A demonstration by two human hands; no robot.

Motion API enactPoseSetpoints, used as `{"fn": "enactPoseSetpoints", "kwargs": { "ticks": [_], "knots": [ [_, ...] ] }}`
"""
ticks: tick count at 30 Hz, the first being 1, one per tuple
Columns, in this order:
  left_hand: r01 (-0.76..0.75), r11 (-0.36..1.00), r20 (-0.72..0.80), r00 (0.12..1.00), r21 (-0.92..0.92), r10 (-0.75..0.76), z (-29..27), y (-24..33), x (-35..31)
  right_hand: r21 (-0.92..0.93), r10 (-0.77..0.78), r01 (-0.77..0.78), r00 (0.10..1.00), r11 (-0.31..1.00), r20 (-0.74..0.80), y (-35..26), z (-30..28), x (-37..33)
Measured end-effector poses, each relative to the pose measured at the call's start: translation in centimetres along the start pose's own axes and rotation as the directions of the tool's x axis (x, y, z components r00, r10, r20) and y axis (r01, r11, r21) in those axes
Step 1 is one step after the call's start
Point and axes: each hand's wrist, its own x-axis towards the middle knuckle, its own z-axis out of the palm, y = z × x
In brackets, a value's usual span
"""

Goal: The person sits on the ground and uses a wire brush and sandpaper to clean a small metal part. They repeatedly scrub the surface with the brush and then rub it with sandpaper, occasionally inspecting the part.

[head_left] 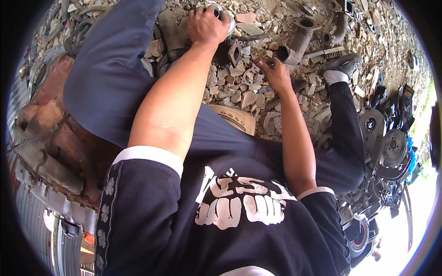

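1. Nearest the camera: dark T-shirt [221, 221] with a white print on the chest and white-edged sleeves; both bare forearms reach away toward the upper edge.
2. Dark blue trousers [106, 78], knees spread wide; tan cardboard piece [237, 118] lying on the ground between the legs, partly covered by cloth.
3. At the person's left: rusty metal housing [50, 142] beside the thigh, corrugated sheet below it.
4. At the person's right: grey shoe [343, 64] with white sock on the rubble; beyond the leg, motorcycle parts [391, 147] including a round engine cover.
5. Right hand [276, 73]: fingers curled and pinched at the tips over a small dark piece, too small to identify; hand set just above stone rubble [239, 92].
6. Near that hand: cast metal pipe fitting [299, 39] with an open mouth, and a square flange [234, 53] resting on the stones.
7. Farthest: left hand [207, 25], fingers wrapped down around a round silvery metal part [225, 16] lying at the top of the rubble; grip closed on it, palm covering most of the part.
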Motion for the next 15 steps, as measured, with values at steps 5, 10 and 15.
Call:
{"fn": "enactPoseSetpoints", "kwargs": {
  "ticks": [5,10,15],
  "knots": [
    [-0.069,0.997,-0.116,0.991,0.015,0.071,1.0,-0.5,0.2,0.024,0.027,-0.029,0.997,0.999,0.068,-0.5,1.7,0.2],
    [-0.066,0.997,-0.112,0.991,0.028,0.068,1.2,-0.6,0.2,0.212,-0.1,0.112,0.993,0.971,-0.068,-1.1,2.2,-0.7],
    [-0.082,0.997,-0.089,0.993,-0.011,0.08,1.5,-1.1,0.3,0.167,-0.215,0.229,0.972,0.959,-0.1,-1.5,1.2,-0.4]
  ]
}}
